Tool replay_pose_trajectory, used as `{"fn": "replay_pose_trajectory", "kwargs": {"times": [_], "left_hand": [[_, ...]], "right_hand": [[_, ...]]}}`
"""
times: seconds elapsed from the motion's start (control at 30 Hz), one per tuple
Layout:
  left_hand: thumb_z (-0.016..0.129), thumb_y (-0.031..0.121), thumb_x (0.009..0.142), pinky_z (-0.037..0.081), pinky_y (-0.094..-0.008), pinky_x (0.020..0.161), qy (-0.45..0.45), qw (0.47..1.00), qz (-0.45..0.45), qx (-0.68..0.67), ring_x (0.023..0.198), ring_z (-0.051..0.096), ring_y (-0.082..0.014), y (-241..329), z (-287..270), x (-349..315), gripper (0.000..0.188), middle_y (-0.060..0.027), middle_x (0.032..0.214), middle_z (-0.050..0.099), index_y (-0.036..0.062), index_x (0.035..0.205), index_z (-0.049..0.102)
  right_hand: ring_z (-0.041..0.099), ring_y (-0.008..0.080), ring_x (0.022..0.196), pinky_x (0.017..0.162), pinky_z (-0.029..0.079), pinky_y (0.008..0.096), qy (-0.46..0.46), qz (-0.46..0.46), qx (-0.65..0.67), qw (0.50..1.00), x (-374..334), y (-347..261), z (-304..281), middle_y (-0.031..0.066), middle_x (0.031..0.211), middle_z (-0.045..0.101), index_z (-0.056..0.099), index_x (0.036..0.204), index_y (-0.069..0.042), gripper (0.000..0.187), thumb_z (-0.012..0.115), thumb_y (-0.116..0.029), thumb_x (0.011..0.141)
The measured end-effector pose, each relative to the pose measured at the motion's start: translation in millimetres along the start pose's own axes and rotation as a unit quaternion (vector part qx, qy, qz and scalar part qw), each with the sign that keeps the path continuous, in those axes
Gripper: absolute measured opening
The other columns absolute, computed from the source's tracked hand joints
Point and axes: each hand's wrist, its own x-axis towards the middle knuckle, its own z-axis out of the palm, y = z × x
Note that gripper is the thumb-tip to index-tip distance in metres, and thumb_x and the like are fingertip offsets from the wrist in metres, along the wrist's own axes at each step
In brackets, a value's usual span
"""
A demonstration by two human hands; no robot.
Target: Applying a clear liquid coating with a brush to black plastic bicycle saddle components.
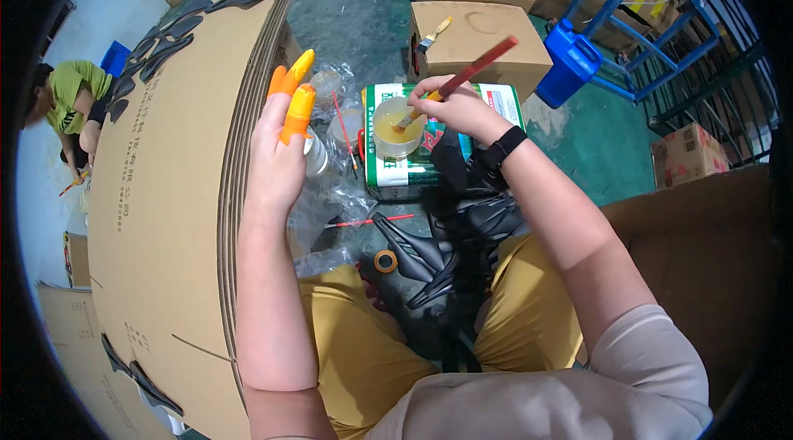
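Note:
My right hand [469, 112], with a black band at the wrist, grips a paintbrush [479, 66] by its red handle. The bristles reach into a clear plastic cup [398, 150] of yellowish liquid. Under the cup is a green and white box-shaped container [387, 179]. My left hand [277, 161] is raised beside the cardboard stack, its fingers stretched up and apart, with orange covers on several of them. Nothing shows in its grasp. Black moulded pieces [413, 247], shaped like bicycle saddles, lie below between my knees.
Tall stacked cardboard [165, 192] stands at left, bearing black pieces along its far edge. Clear plastic bags and a tape roll [385, 261] lie on the floor. Ahead are cartons [487, 27] with brushes, a blue jerrycan [568, 64] and a blue frame. Another person [74, 101] works far left.

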Motion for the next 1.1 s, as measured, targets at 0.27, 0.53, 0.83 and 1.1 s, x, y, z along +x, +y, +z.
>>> {"fn": "replay_pose_trajectory", "kwargs": {"times": [0.27,0.53,0.83,1.1], "left_hand": [[0.047,0.017,0.093,0.037,-0.0281,0.093,-0.015,0.999,0.0,-0.029,0.112,0.049,-0.0197,15.9,1.9,-3.0,0.032,-0.0134,0.121,0.052,0.0005,0.12,0.051],[0.049,0.014,0.09,0.033,-0.0305,0.098,-0.013,0.999,0.021,-0.035,0.122,0.043,-0.0254,17.1,11.1,-0.1,0.033,-0.0205,0.128,0.047,-0.0006,0.12,0.052],[0.047,0.012,0.09,0.032,-0.0309,0.1,0.005,1.0,0.021,-0.021,0.124,0.042,-0.0263,25.4,12.9,-3.9,0.034,-0.0205,0.131,0.045,-0.0001,0.122,0.051],[0.047,0.01,0.089,0.031,-0.0311,0.102,-0.009,0.999,0.042,-0.026,0.127,0.039,-0.0266,26.2,14.5,-2.5,0.035,-0.0209,0.132,0.044,0.0015,0.123,0.051]], "right_hand": [[0.056,0.0079,0.081,0.069,0.044,0.0234,-0.031,0.054,0.181,0.982,-33.8,-13.5,-9.8,0.0004,0.087,0.065,0.067,0.088,-0.004,0.015,0.059,-0.016,0.082],[0.05,0.0043,0.058,0.047,0.033,0.0184,0.051,0.16,0.425,0.89,-42.3,15.1,-7.4,-0.0017,0.072,0.059,0.065,0.092,-0.009,0.017,0.055,-0.023,0.088],[0.051,0.0051,0.059,0.048,0.034,0.0181,0.092,0.165,0.421,0.887,-47.0,15.3,-13.9,-0.0009,0.073,0.059,0.063,0.09,-0.008,0.014,0.056,-0.02,0.086],[0.054,0.0199,0.081,0.075,0.043,0.0304,-0.001,-0.151,-0.016,0.988,-57.1,6.4,-15.7,0.0068,0.086,0.055,0.066,0.088,-0.005,0.013,0.061,-0.007,0.077]]}}
